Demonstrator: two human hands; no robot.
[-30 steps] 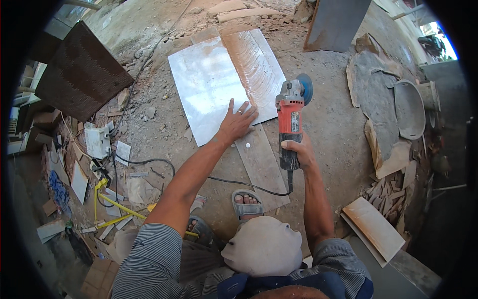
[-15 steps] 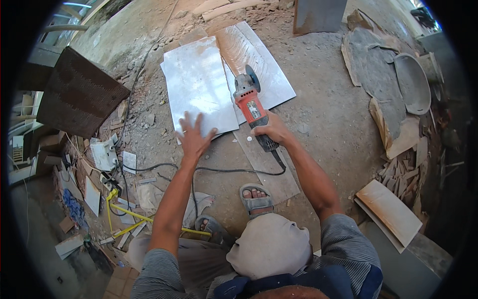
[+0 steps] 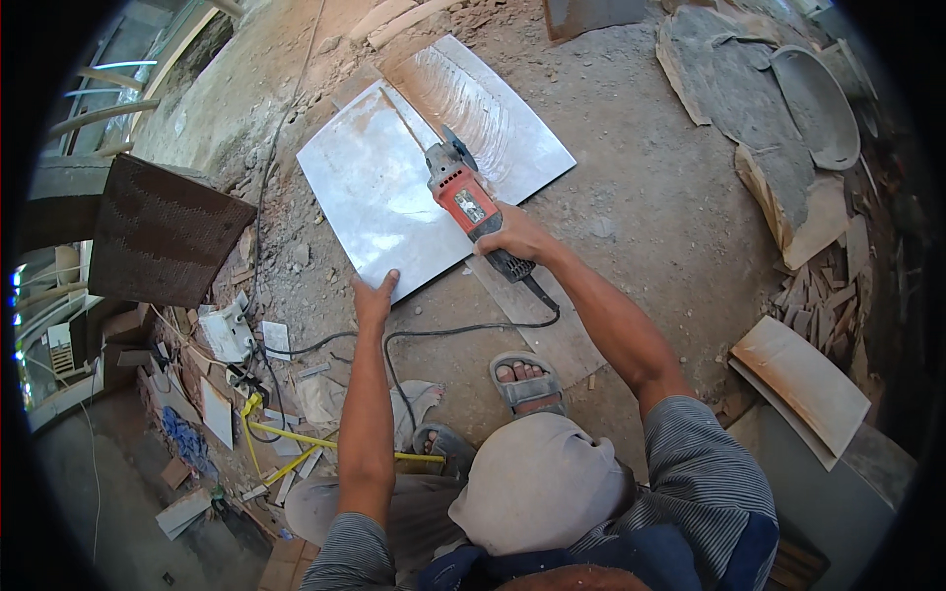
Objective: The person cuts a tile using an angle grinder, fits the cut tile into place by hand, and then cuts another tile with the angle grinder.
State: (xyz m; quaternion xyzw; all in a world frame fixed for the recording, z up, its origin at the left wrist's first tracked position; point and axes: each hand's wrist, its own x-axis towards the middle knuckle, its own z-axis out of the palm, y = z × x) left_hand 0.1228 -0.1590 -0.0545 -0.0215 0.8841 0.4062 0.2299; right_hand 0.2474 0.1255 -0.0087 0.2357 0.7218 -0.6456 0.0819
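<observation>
- Leftmost, a dark brown slab (image 3: 163,231) stands well apart from the left fingers; a white box with leads (image 3: 227,333) lies nearer, also to their left.
- Next, the left hand (image 3: 372,298) meets the near edge of a pale tile (image 3: 370,212). Its thumb rests on the top face; the other fingers are mostly hidden, so whether they curl beneath cannot be told.
- The pale tile spreads ahead of those fingers. A steady hold matters here — a slack one could let the tile rock or slide.
- Between the two hands, on the near side of the fingers, runs a black cord (image 3: 463,326); it is best kept behind the tool.
- Ahead of the right fingers, the disc (image 3: 459,148) sits near the pale tile's right edge. Contact and spin cannot be judged, so the left fingers should keep out of its line.
- The right hand (image 3: 512,234) wraps the dark rear body of a red angle grinder (image 3: 465,202) — with only one hand on it, a firm wrist should resist twisting.
- Beyond the right fingers lies a dusty, streaked tile (image 3: 503,118).
- Rightmost, stacked tile pieces (image 3: 803,384) lie well apart from the right fingers.
</observation>
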